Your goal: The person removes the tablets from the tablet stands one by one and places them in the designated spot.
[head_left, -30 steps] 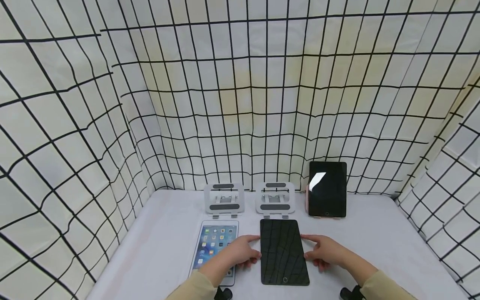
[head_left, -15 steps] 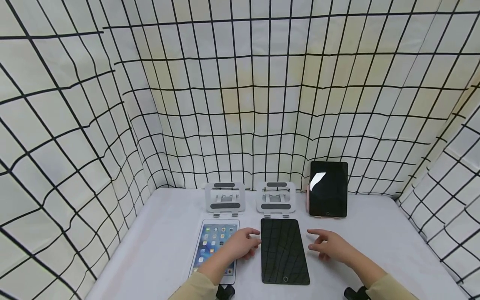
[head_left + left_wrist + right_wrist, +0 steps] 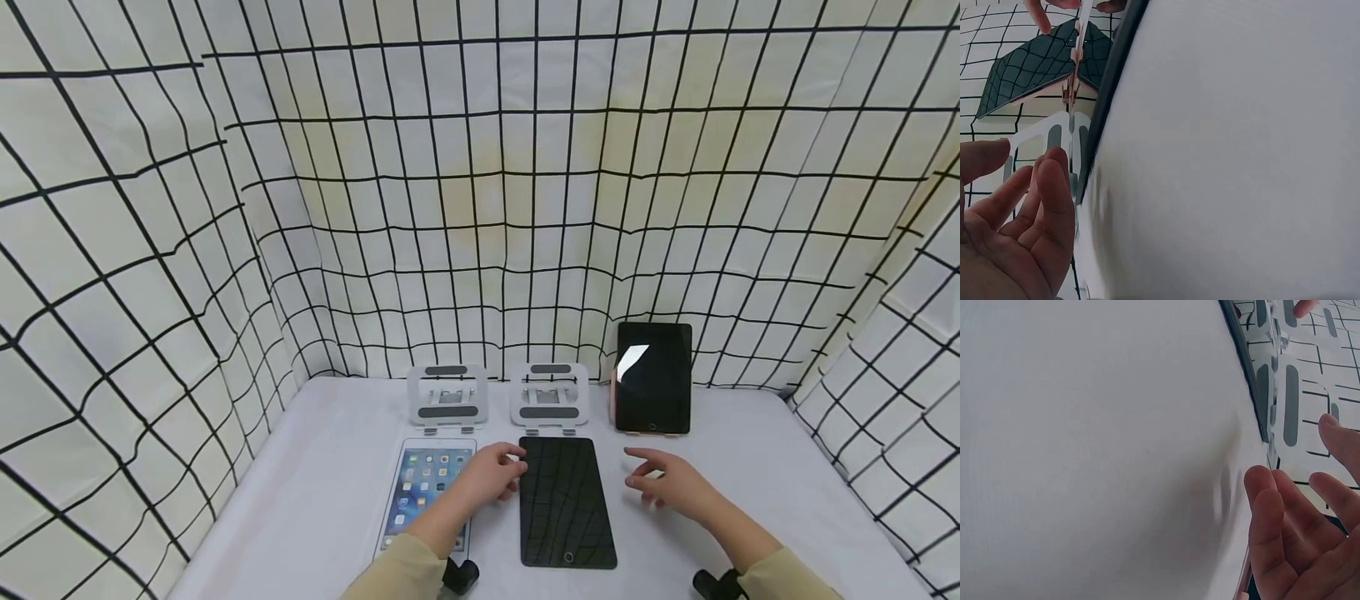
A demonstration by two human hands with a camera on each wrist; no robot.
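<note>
A dark-screened tablet [image 3: 566, 504] lies flat on the white table between the two hands. At its upper left edge is my left hand [image 3: 489, 477], fingers loosely bent and fingertips overlapping the edge in the head view. In the left wrist view the thumb and fingers of that left hand [image 3: 1022, 212] are apart with nothing between them. My right hand [image 3: 671, 483] hovers to the right of the tablet, apart from it, with its fingers spread and relaxed. A white tablet [image 3: 420, 492] with a lit home screen lies under my left forearm, partly hidden by it.
Two white stands with grey pads, a left stand [image 3: 447, 412] and a right stand [image 3: 550, 412], are behind the flat tablets. Another dark tablet [image 3: 654, 379] leans upright on a pinkish stand at the back right. A gridded cloth wall [image 3: 525, 200] encloses the table.
Both hands have left the dark tablet's side edges. The left hand has shifted up toward its upper left corner; the right hand has lifted and drawn away to the right. The tablet has stayed put.
</note>
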